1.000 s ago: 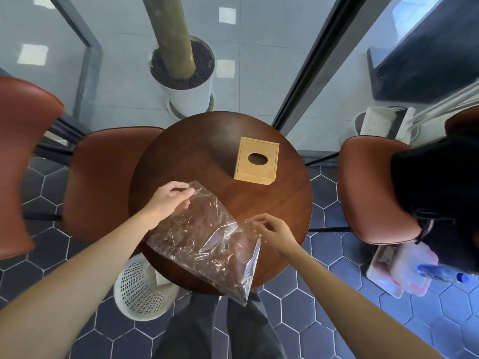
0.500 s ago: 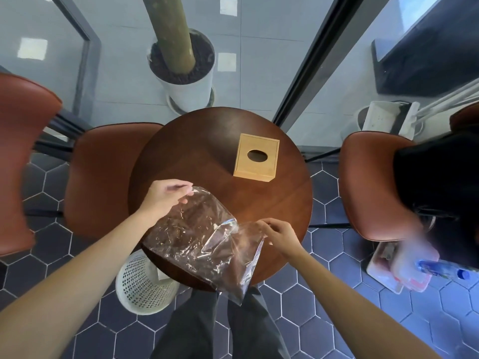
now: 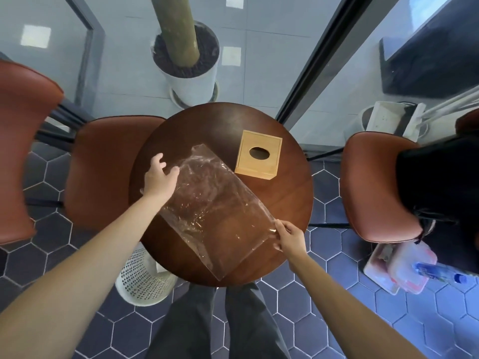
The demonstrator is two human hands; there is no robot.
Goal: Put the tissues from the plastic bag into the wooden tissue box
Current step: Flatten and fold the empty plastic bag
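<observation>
A clear plastic bag (image 3: 212, 208) lies spread flat and diagonal across the round dark wooden table (image 3: 285, 203). No tissues show inside it. My left hand (image 3: 158, 177) rests on the bag's far left edge with its fingers spread. My right hand (image 3: 290, 237) pinches the bag's near right corner. The wooden tissue box (image 3: 259, 156) stands on the far right part of the table, its oval opening facing up, just beyond the bag's far end.
Brown chairs stand left (image 3: 103, 167) and right (image 3: 373, 187) of the table. A white perforated bin (image 3: 142, 278) sits on the floor at near left. A potted trunk (image 3: 189, 66) stands behind. Plastic containers (image 3: 404, 265) lie on the floor at right.
The bag was held up crumpled over the table's near edge; now it is laid out flat on the table, shifted towards the box. My left hand has opened on top of it.
</observation>
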